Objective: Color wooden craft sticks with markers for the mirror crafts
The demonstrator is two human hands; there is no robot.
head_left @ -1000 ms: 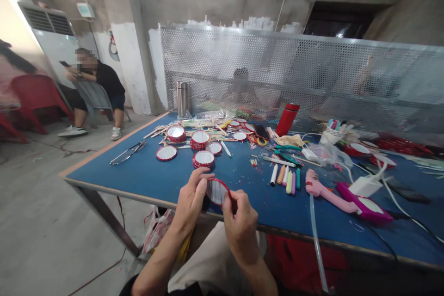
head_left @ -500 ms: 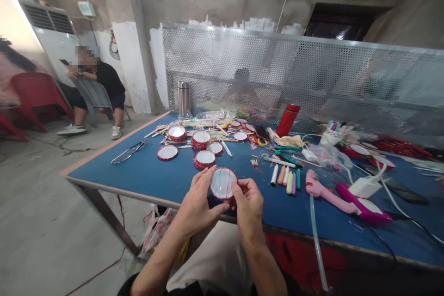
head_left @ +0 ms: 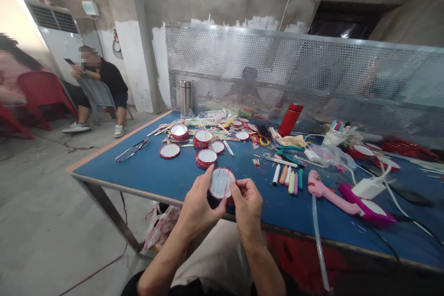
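Observation:
Above the table's front edge I hold a small round drum-like piece (head_left: 222, 183) with a white face and a red rim. A red line and a fainter green line cross its face. My left hand (head_left: 199, 201) curves around its left side, fingertips at the upper left rim and thumb near the bottom. My right hand (head_left: 248, 203) pinches the right rim, thumb on the front; its other fingers are partly hidden behind. Just beyond sit similar red-rimmed pieces, among them a stack (head_left: 206, 158), another stack (head_left: 203, 138) and a single disc (head_left: 169, 151).
Capped markers (head_left: 291, 180) lie right of my hands, near a pink glue gun (head_left: 333, 196) with a clear glue stick hanging down. A red bottle (head_left: 290, 120), a steel flask (head_left: 185, 97) and scattered wooden sticks line the back. Metal tweezers-like tool (head_left: 132, 150) lies left.
The whole view has shifted slightly, so the table things appear a little further right. Both hands keep the round piece in nearly the same place and hold.

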